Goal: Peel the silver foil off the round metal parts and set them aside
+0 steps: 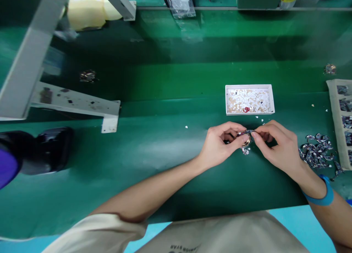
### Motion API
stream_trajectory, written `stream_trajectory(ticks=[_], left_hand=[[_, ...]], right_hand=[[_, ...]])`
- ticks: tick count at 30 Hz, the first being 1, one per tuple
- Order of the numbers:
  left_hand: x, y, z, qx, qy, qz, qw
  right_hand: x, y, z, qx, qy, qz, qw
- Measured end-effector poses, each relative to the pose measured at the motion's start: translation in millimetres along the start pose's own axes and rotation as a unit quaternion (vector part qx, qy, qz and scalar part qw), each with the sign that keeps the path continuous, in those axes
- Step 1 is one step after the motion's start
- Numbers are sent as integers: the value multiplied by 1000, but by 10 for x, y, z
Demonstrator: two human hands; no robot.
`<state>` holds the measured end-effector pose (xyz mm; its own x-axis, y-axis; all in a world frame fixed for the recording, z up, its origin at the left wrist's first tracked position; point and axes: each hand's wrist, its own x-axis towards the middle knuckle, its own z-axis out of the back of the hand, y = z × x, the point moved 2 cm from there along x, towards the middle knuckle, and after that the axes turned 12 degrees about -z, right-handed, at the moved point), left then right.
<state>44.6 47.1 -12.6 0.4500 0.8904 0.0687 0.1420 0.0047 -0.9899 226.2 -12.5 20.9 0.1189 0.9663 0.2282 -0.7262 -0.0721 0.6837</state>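
Observation:
My left hand (pixel 220 143) pinches a small round piece with a coppery rim (pixel 245 140) between thumb and fingers. A little dark, shiny part (pixel 250 131) sticks out from its top towards the right. My right hand (pixel 277 143) has thumb and forefinger closed on the outer end of that part. Whether the two are joined is too small to tell. Just below the round piece, a cluster of silvery bits (pixel 245 150) shows. Beyond my hands stands a shallow white box (pixel 249 113) holding many tiny white and tan flakes and one red bit (pixel 246 109).
Right of my right hand lies a pile of dark glittering parts (pixel 316 152), beside a pale compartment tray (pixel 336 124). A metal shelf bracket (pixel 77 101) and a black stand (pixel 52 150) are at left. Stray flakes dot the green mat (pixel 154 143).

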Motion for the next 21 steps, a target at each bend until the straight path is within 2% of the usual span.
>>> stream_trajectory(ticks=[4, 11, 21], left_hand=[[-6, 25, -1, -12, -14, -2, 1000], [0, 21, 2, 6, 2, -21, 1000], [1, 7, 12, -3, -12, -22, 1000]], right_hand=[[-7, 21, -10, 0, 3, 3, 1000], [-4, 17, -11, 3, -1, -9, 1000], [-28, 54, -15, 1, 2, 3, 1000]])
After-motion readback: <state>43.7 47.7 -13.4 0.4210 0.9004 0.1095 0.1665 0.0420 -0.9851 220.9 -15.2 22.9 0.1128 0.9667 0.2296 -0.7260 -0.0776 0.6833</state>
